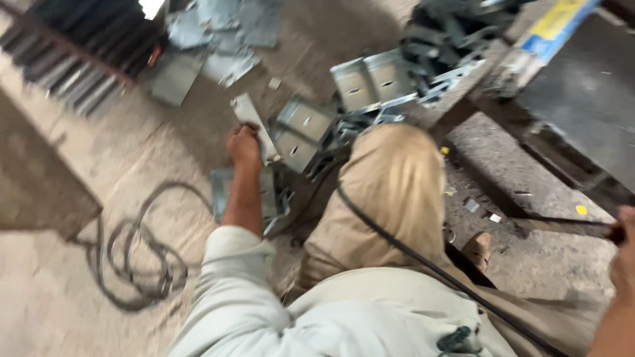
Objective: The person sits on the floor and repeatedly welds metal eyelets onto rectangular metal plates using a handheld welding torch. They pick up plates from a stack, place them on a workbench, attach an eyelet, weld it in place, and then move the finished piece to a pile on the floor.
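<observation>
Metal bracket (250, 122) sticks up from the left hand's (243, 147) closed fingers (251, 132).

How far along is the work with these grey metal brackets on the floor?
Done: several folded grey metal brackets lie heaped past the knee, though whether they are finished cannot be told. In hand: the left hand grips one flat grey metal strip; the right hand, at the frame edge, holds a dark rod-like tool. Left: loose grey sheet offcuts lie further off.
</observation>
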